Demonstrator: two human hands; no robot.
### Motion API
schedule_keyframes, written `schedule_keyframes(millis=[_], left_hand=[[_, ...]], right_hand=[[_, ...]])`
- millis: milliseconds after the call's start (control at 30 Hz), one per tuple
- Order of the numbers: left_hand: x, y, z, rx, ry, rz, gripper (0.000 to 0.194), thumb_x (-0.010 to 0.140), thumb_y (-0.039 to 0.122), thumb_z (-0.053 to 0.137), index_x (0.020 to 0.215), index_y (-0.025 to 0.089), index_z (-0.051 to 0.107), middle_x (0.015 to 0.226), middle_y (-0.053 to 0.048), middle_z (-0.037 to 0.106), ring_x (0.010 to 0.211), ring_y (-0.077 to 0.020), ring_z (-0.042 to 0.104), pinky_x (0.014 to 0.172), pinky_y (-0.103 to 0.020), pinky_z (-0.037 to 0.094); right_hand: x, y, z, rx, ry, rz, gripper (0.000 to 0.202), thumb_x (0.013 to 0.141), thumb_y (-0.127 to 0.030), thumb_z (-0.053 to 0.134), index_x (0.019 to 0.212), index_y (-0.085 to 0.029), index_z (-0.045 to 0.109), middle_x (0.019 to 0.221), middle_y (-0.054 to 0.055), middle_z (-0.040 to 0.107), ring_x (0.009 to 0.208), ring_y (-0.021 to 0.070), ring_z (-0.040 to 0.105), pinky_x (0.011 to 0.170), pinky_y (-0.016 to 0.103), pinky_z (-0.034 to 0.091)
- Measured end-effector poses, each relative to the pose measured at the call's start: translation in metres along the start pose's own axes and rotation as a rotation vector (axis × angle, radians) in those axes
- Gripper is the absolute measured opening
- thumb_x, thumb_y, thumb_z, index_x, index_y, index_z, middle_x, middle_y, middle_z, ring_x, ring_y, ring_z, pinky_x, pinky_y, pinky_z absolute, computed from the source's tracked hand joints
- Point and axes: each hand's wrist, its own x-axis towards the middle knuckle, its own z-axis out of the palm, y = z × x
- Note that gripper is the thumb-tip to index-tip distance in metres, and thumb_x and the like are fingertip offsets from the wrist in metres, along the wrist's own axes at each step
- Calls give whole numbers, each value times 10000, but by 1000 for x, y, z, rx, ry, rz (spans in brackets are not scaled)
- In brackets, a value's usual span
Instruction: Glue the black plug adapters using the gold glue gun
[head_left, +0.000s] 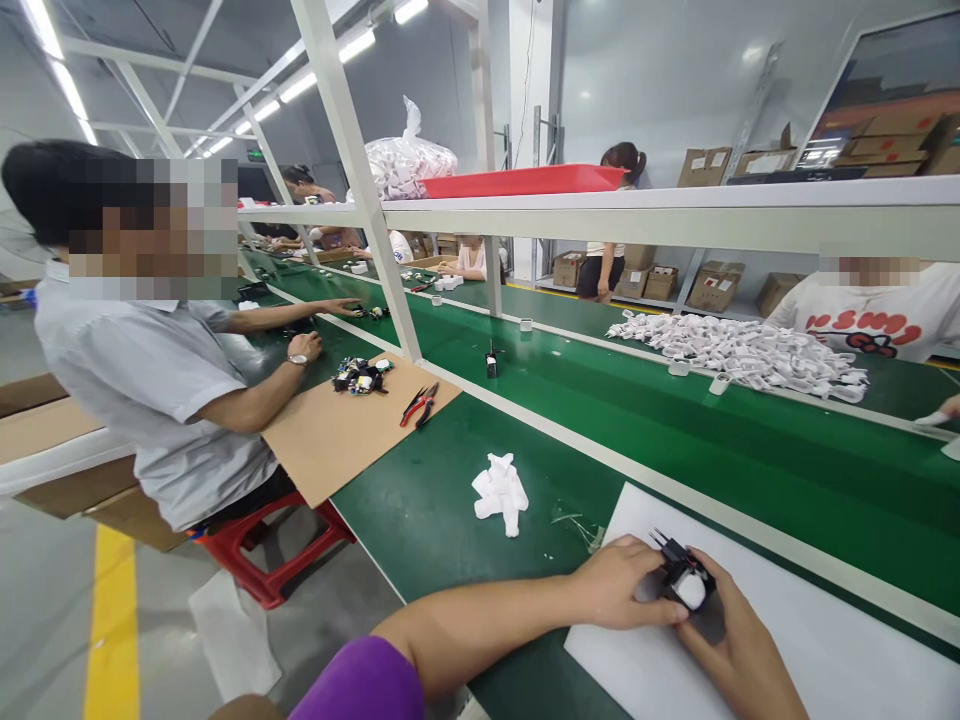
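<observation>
Left hand [619, 585] and right hand [731, 640], fingers closed around a small black-and-white part [684, 580], above white sheet [825, 640] at bench [450, 520] near edge.

green belt [660, 420], red tray [525, 181] — white sheet [825, 640], purple sleeve [364, 685]

Small black part [684, 580], plastic, w/ a white rounded bit on its near face and thin dark prongs sticking up-left off the far end. Sits btwn both hands: left hand [622, 585] fingers touch its left side, right hand [731, 640] wraps it from the right and below. Tilted, prongs pointing away from the wrists. Held just over the white sheet [825, 640] that lies under both hands; can't tell if it touches the sheet. Lower part hidden by right fingers.
</observation>
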Motion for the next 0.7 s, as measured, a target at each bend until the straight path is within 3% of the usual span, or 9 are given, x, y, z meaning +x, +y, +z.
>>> schedule_keyframes(millis=[467,600,700], left_hand=[[1,-2,-3,-15,-14,0,444,832,503,637,1095,146,605,1010,-97,678,1012,-241,603,915,-322,470],[-2,-5,-27,-68,-114,75,472,843,496,629,1179,165,607,1154,-118,661,1104,-240,595,971,-318,454],[-8,-11,-63,-63,-66,17,473,875,460,589,1260,184,587,1261,-112,629,1172,-241,574,1019,-332,428]], right_hand=[[2,-6,-5,4,-31,-51,574,906,-530,509,1364,-214,368,1321,101,528,1144,292,565,883,389,541],[1,-23,-7,30,-7,53,608,902,-588,499,1370,-218,377,1348,97,500,1195,303,515,943,421,497],[1,-28,-7,32,-12,81,617,894,-602,510,1374,-235,383,1344,84,502,1195,301,510,939,415,497]])
